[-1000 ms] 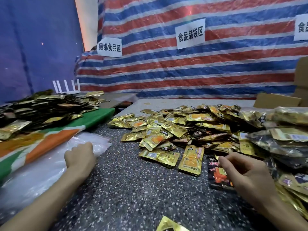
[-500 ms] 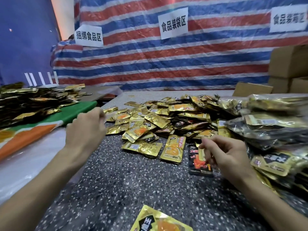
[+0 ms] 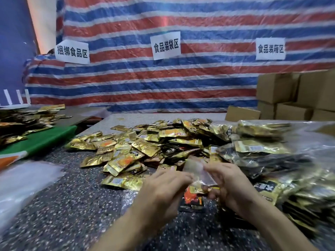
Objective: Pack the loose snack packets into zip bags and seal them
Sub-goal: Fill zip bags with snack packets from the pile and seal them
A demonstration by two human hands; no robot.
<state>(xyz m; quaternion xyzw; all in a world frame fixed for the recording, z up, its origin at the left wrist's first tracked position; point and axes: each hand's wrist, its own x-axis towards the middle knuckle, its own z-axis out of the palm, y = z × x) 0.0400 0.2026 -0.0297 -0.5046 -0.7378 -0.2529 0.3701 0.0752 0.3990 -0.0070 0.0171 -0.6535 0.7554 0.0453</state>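
Pinching thin clear zip bag (image 3: 196, 169) | our left hand (image 3: 163, 189), right hand (image 3: 233, 185) both grip it | crinkled gold packets (image 3: 145, 147) behind.

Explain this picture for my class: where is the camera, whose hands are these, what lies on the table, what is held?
There is no machine here. A person wears one camera on the head, and it looks forward and down at their own hands. The left hand and right hand pinch a small clear plastic zip bag between them. On the speckled grey table lies a heap of loose gold foil snack packets. A black and red packet lies below the hands. Filled clear bags are piled on the right.
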